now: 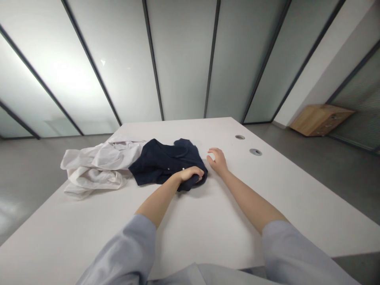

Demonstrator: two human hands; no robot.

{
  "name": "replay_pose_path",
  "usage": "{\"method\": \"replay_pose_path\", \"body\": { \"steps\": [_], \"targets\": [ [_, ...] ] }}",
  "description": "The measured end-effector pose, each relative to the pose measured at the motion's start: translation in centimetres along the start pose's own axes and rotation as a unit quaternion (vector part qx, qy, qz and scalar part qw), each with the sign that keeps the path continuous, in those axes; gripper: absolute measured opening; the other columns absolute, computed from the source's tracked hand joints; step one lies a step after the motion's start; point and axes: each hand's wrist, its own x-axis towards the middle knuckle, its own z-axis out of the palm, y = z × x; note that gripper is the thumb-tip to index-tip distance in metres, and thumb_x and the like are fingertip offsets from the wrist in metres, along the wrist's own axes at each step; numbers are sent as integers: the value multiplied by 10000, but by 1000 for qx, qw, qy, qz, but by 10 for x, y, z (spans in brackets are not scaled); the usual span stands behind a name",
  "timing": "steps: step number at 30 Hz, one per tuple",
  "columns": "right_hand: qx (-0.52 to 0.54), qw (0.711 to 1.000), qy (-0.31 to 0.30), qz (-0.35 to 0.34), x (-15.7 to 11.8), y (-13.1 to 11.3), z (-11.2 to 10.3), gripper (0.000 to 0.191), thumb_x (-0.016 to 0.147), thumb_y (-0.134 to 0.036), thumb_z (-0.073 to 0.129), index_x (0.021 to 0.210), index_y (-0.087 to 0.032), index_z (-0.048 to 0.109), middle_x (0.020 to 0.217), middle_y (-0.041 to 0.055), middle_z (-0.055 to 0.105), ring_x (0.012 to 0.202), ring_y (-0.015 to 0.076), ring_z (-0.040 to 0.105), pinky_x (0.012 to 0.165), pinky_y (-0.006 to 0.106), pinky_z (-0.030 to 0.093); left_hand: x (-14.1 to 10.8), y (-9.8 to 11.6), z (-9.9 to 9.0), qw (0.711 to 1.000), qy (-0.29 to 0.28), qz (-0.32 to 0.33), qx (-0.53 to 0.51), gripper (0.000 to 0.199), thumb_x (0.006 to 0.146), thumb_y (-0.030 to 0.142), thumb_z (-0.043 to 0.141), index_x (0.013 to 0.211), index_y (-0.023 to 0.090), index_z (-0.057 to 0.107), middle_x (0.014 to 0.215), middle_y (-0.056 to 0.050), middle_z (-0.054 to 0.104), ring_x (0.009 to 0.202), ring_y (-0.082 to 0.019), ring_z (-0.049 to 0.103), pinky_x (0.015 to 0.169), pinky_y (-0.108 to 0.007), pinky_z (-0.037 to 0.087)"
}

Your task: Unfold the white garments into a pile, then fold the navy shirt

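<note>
A dark navy garment (160,160) with small white buttons, which looks like a short-sleeved shirt, lies bunched on the white table. My left hand (191,173) is closed on its near right edge, fingers curled into the cloth. Just right of the garment, my right hand (218,160) is held apart from it, fingers loosely bent and spread from the thumb, with nothing in them. On the left, a crumpled heap of white cloth (101,162) touches or slightly underlies the navy garment's left side; which, I cannot tell.
The white table (267,190) has two round cable holes, a farther one (240,137) and a nearer one (255,152), near its right edge. Frosted glass panels (181,59) stand behind it. A wooden drawer cabinet (320,118) is on the floor at the right.
</note>
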Motion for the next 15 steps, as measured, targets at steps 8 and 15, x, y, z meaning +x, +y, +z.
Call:
{"method": "replay_pose_path", "body": {
  "steps": [8,15],
  "targets": [
    [-67,941,-329,-52,-7,-14,12,498,914,-456,447,1343,-215,518,1452,91,442,1352,255,365,1097,430,291,-8,14,9,998,-57,-27,29,172,752,327,549,687,169,558,618,9,567,598,-127,522,609,-260,425],
    [-235,902,-277,233,5,11,-13,637,911,-567,368,1416,-182,420,1505,132,343,1373,313,289,1081,511,240,-14,-3,-9,871,316,31,376,250,813,426,562,830,185,628,869,-51,652,847,-211,585,819,-338,444]
  ]
}}
